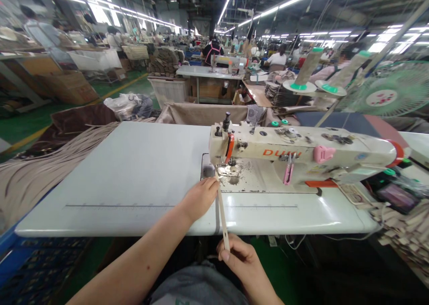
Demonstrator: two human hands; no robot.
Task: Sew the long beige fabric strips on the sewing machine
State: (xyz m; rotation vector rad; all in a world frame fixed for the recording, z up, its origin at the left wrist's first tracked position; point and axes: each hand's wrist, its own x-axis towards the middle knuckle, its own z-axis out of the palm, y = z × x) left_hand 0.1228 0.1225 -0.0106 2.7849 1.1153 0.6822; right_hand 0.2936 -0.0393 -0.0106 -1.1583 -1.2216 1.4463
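Note:
A narrow beige fabric strip [222, 211] runs from under the needle area of the sewing machine [254, 146] toward me and past the table's front edge. My left hand [202, 197] rests on the table just in front of the presser foot, its fingers closed together on the strip's upper part; the fingertips are partly hidden. Below the table edge, my right hand [241, 256] pinches the strip's lower end between thumb and fingers. The strip looks fairly straight between both hands.
Long beige strips [60, 157] hang in a heap at the left of the table [134, 171]. Pink-handled thread snips [288, 171] sit on the machine's front. More strips [409, 233] are piled at right, below a green fan [389, 90]. People work at other machines behind.

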